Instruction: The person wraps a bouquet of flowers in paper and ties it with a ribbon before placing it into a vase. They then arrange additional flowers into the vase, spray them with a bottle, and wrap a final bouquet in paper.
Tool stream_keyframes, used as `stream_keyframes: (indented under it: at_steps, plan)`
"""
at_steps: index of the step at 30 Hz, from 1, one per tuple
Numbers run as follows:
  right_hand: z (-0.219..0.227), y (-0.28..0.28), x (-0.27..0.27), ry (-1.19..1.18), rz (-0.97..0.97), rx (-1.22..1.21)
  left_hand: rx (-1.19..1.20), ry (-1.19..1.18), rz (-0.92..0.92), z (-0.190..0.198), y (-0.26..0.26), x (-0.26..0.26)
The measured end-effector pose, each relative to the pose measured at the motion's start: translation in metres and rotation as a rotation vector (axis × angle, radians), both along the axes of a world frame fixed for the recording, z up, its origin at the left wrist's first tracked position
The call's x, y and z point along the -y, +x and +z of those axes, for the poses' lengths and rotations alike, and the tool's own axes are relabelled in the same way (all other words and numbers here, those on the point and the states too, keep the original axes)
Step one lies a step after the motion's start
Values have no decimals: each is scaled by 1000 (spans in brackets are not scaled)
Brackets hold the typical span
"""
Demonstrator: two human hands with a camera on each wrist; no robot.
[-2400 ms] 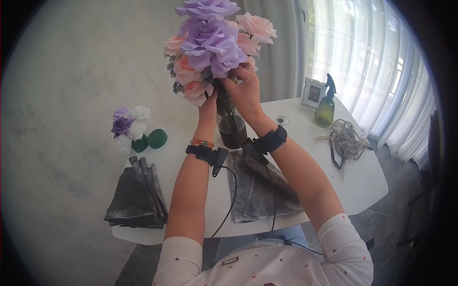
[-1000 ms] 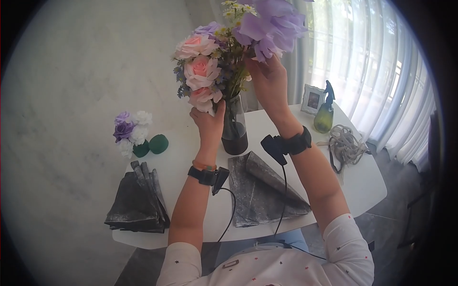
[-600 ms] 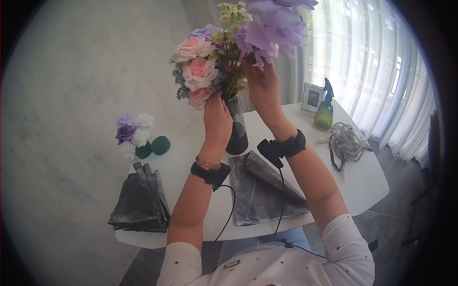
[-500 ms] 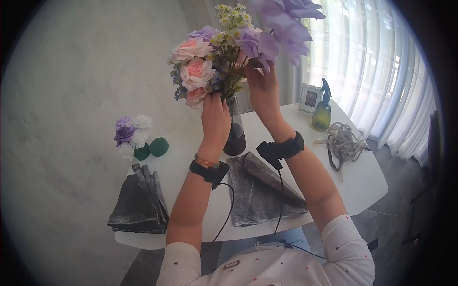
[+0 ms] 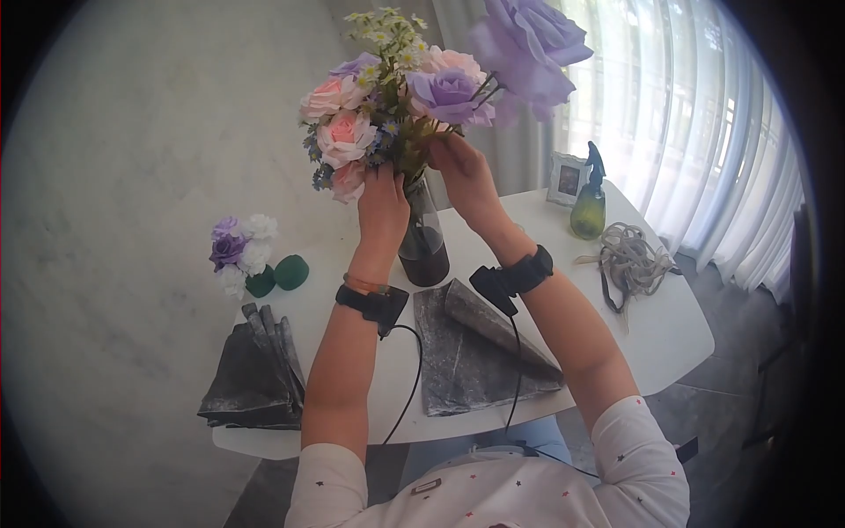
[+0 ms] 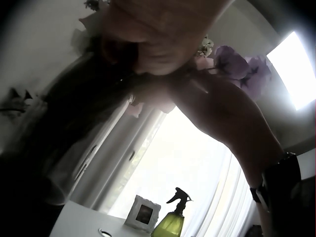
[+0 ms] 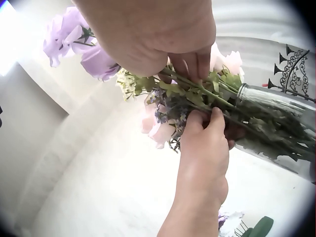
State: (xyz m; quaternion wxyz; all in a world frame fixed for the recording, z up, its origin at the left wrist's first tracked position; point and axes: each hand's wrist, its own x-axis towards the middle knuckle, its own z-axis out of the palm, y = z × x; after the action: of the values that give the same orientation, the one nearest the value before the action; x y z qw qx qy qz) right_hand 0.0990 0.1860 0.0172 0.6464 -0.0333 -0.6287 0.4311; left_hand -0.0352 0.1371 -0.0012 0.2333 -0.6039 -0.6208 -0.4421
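Observation:
A bouquet of artificial flowers stands in a tall clear glass vase (image 5: 427, 251), dark in its lower part. It has pink roses (image 5: 345, 136), white daisies (image 5: 383, 35) and large purple roses (image 5: 532, 53) that lean out to the right. My left hand (image 5: 384, 209) holds the flower stems (image 7: 217, 101) from the left, just above the vase rim, thumb and fingers bent about them. From the other side my right hand (image 5: 468, 182) grips stems a little higher, below the purple roses. Its fingertips are partly hidden among leaves in the right wrist view.
Folded dark wrapping sheets (image 5: 251, 374) lie at the table's left, another sheet (image 5: 480, 352) in front of the vase. A smaller purple-and-white bunch (image 5: 242, 251) and green foam pieces (image 5: 290, 272) are at left. At right are a picture frame (image 5: 568, 179), spray bottle (image 5: 588, 211) and tangled ribbon (image 5: 635, 260).
The purple roses have swung from the front of the bouquet out to the right. My right hand went right with them, then came back left and down to the stems. My left hand has shifted its hold.

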Motion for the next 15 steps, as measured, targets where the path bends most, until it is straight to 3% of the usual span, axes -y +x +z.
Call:
stream_keyframes:
  at_steps: [10,12,15]
  plan:
    - [1,-8,-5,149,-120,6,33,133,-128,-1,-5,2]
    - [2,-1,-1,103,-149,284,46,145,-162,-1,-8,1]
    - [-2,-3,-5,106,-121,317,49,138,-206,0,-9,-2]
